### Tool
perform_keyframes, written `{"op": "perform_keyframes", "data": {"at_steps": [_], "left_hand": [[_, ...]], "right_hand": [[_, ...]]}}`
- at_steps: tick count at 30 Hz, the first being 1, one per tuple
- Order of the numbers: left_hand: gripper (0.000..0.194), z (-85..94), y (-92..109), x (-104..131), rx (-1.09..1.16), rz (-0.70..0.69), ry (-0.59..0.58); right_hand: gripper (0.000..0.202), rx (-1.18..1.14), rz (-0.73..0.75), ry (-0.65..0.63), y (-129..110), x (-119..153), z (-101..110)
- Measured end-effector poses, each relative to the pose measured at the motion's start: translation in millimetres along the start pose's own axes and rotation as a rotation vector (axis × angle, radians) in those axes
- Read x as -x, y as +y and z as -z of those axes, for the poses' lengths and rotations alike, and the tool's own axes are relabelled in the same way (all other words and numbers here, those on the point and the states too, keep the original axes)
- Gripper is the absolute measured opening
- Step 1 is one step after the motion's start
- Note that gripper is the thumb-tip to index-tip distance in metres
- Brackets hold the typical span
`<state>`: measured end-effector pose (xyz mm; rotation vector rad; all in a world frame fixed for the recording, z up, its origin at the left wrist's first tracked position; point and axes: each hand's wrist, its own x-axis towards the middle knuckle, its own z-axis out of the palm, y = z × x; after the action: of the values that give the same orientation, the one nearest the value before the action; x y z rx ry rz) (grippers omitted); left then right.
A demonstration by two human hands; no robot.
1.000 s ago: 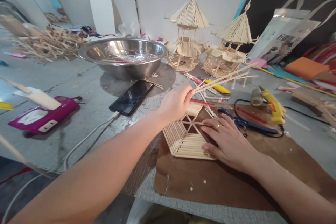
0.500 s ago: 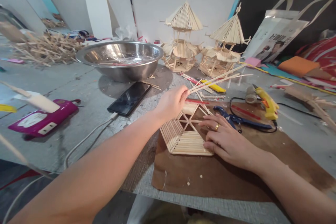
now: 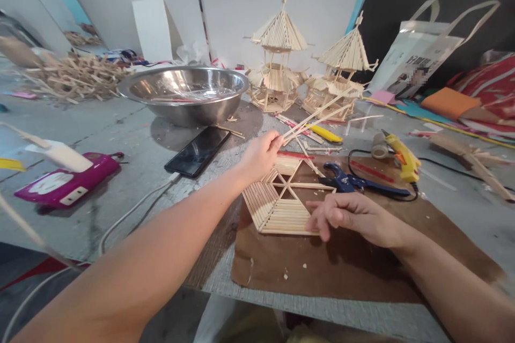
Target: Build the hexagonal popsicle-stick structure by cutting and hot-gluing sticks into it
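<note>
My left hand (image 3: 263, 154) is closed on several thin wooden sticks (image 3: 314, 120) that fan out up and to the right. It is over the upper left edge of a hexagonal stick panel (image 3: 287, 214), which lies on a brown cloth (image 3: 346, 273). Rows of sticks fill its left and lower sections; the right part is unfilled. My right hand (image 3: 348, 217) hovers by the panel's lower right corner, fingers apart and slightly curled, holding nothing. Blue-handled cutters (image 3: 346, 179) lie just beyond it, their tip near the panel's right side.
Behind stand two stick pagodas (image 3: 277, 80), a steel bowl (image 3: 185, 110) and a phone (image 3: 198, 151). A yellow glue gun (image 3: 404, 158) with a black cord is at right, a purple power strip (image 3: 70, 185) at left. A yellow cutter (image 3: 325, 134) lies near the sticks.
My right hand has drawn back from the panel's right side toward me and lifted, uncovering the cutters' tip. The sticks in my left hand have shifted slightly left.
</note>
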<state>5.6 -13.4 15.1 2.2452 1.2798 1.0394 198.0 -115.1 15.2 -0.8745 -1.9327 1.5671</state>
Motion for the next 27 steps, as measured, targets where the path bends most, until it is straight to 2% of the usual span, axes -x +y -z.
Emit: {"op": "perform_keyframes", "data": {"at_steps": [3,6,8,12,16,19,22,24,27], "left_hand": [[0.025,1.7,0.3,-0.9,0.035,0.018,0.0],[0.024,3.6,-0.6,-2.7,0.063,0.038,0.015],[0.023,5.0,-1.6,-4.4,0.084,0.045,0.024],[0.022,8.2,-2.1,-7.0,0.148,0.044,0.049],[0.021,9.6,1.6,-6.2,0.265,0.058,0.023],[0.022,7.9,6.9,-3.7,0.387,0.082,-0.034],[0.018,4.9,14.0,0.2,0.537,0.127,-0.147],[0.017,2.9,19.3,3.8,0.62,0.166,-0.273],[0.02,0.1,27.1,10.4,0.668,0.206,-0.472]], "right_hand": [[0.027,-0.178,-0.066,0.125,3.6,2.4,1.8],[0.026,-0.141,-0.089,0.345,3.8,4.7,10.4],[0.025,0.036,-0.059,0.549,2.8,5.7,20.6],[0.024,0.544,-0.052,0.962,3.1,8.5,46.3],[0.035,0.94,-0.242,1.231,9.9,13.4,66.5],[0.038,1.062,-0.249,1.251,17.6,13.7,72.6],[0.024,1.021,-0.077,1.197,23.6,8.3,69.4],[0.027,0.748,0.016,1.13,23.5,3.5,62.5],[0.038,0.175,-0.019,0.948,17.4,-1.8,48.9]]}}
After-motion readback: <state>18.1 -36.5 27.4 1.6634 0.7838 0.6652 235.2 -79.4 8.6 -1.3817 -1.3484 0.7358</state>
